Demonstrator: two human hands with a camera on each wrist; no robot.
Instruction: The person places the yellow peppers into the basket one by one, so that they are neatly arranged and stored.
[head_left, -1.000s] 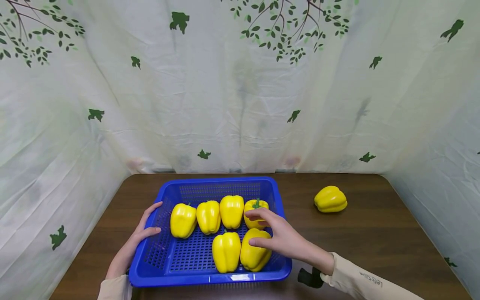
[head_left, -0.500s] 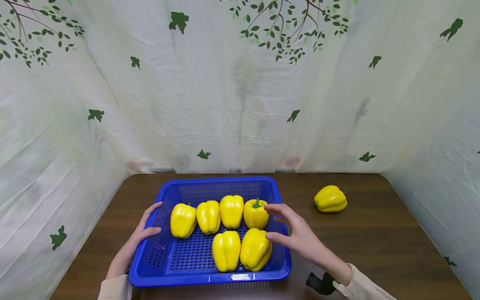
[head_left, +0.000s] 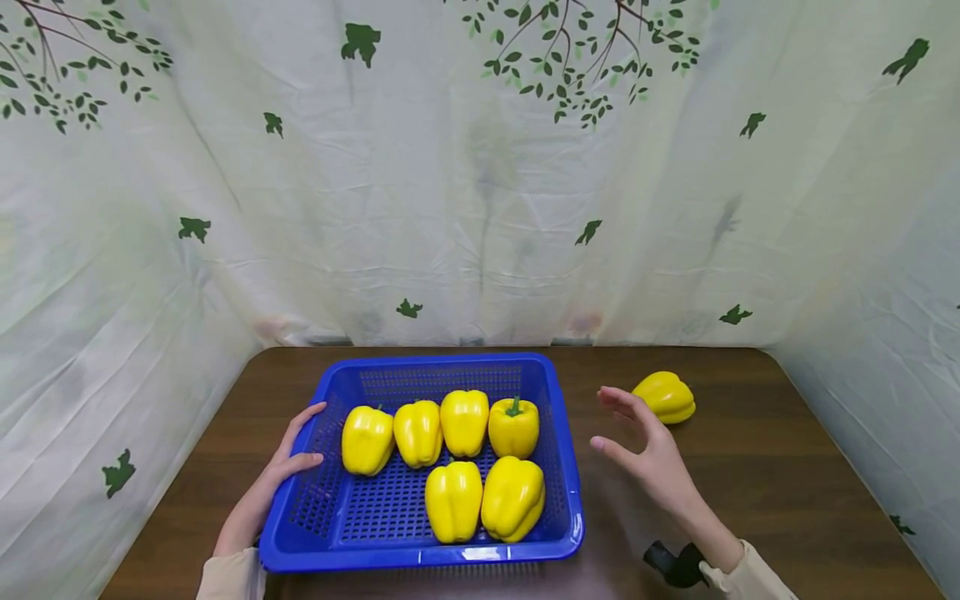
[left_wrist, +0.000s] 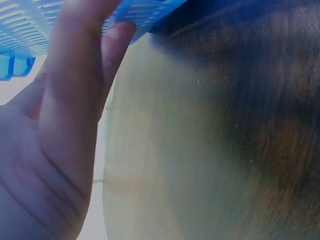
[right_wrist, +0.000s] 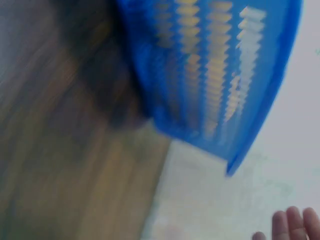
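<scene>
A blue plastic basket (head_left: 551, 383) with perforated sides stands on the wooden table, several yellow bell peppers (head_left: 453, 502) inside it. My left hand (head_left: 281, 471) grips the basket's left side, thumb and fingers over the rim. In the left wrist view, that hand (left_wrist: 65, 120) lies against the slotted wall. To the right of the basket my right hand (head_left: 663, 462) is in the air with nothing in it, thumb and fingers spread apart. Just beyond its fingers a single yellow bell pepper (head_left: 667, 397) lies on its side on the table, its left edge partly covered by the hand.
The brown wooden table (head_left: 757, 467) extends to both sides of the basket. A pale curtain (head_left: 480, 208) printed with leaves and branches hangs behind the table and along both sides. A black strap-like device (head_left: 675, 564) sits at my right wrist.
My right hand has moved from over the peppers at the basket's right side out over the table to the right, toward the lone pepper. The left hand and basket stay put.
</scene>
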